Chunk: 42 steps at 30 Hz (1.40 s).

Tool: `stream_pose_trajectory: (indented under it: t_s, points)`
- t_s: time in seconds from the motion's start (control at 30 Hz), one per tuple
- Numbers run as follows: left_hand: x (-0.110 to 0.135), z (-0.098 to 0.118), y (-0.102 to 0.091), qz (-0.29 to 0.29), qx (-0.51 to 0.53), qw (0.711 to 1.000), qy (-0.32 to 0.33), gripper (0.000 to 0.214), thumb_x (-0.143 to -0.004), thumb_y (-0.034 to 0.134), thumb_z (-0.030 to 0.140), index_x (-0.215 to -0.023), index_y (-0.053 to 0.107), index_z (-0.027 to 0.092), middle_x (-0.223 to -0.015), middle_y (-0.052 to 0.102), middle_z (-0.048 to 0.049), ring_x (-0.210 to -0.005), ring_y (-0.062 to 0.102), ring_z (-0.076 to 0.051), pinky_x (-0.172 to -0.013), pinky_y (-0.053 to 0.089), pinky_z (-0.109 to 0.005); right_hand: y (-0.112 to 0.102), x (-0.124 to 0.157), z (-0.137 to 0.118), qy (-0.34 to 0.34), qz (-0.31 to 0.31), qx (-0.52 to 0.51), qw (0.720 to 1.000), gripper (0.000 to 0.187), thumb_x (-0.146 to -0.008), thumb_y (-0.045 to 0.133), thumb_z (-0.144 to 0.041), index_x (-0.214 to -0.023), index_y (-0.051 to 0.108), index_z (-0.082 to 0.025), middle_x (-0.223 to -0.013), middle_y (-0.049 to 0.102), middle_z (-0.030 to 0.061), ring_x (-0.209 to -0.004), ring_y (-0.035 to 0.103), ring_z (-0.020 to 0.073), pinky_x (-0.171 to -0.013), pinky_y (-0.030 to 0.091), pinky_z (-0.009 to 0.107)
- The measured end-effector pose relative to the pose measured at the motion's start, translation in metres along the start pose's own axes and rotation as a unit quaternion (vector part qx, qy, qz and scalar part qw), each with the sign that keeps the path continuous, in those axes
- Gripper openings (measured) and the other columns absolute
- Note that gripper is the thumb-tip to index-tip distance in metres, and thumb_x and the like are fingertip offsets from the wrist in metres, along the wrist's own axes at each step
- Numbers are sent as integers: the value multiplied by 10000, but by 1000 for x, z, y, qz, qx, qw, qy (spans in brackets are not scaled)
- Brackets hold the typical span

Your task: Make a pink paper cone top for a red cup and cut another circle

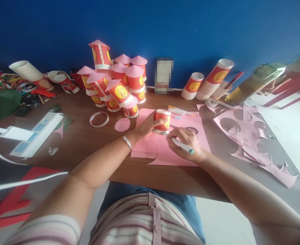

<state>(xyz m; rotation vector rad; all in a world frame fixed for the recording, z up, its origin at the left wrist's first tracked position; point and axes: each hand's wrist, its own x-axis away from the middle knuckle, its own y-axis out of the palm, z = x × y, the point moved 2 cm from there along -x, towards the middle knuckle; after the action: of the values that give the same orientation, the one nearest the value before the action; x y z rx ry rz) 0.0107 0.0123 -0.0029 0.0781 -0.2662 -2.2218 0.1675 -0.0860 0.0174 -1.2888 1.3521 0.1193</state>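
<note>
Paper cup (162,115), red with a yellow print, is what the left hand (150,126) has hold of in the head cam view, fingers wrapped round the side and thumb across the front. It's over the pink paper (183,156) in the middle of the brown table (139,172), though I can't tell if it's resting on it. Right hand (187,141) has a white marker (182,145) pinched like a pen, teal end poking out toward the wearer, other end right by the cup's white lower band. Can't tell if the tip is actually touching.

Just past the right hand there's a dark ring (196,129), then a small grey-blue block (177,117) and an orange-and-white marker (177,111) lying near the paper's far edge. Left of the paper you've got a pink disc (122,125) and a roll of tape (99,126), with a bunch of red cups wearing pink cone roofs (134,71) piled up behind them. Further left is a white power strip (41,131). Over on the right: a tilted cup stack (215,80) and loads of pink offcuts (263,154), round holes cut out.
</note>
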Motion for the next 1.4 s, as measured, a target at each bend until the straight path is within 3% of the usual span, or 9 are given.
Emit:
stream_pose_trajectory:
  t_s: [0.3, 1.4]
  points:
    - [-1, -1, 2, -10, 16, 1000, 7, 421, -793, 823, 432, -1044, 619, 162, -898, 671, -22, -780, 653, -141, -664, 527, -239, -2, -1, 3, 29, 2, 37, 999, 174, -872, 575, -82, -815, 549, -245, -623, 633, -50, -497, 553, 113, -534, 414, 242]
    - [1, 6, 5, -15, -9, 1000, 17, 437, -761, 837, 452, -1039, 651, 169, -900, 712, -49, -802, 666, -169, -671, 522, -259, 1, 4, 4, 4, -22, 2, 1000, 156, -903, 580, -94, -862, 549, -242, -674, 649, -41, -538, 561, 116, -541, 393, 249]
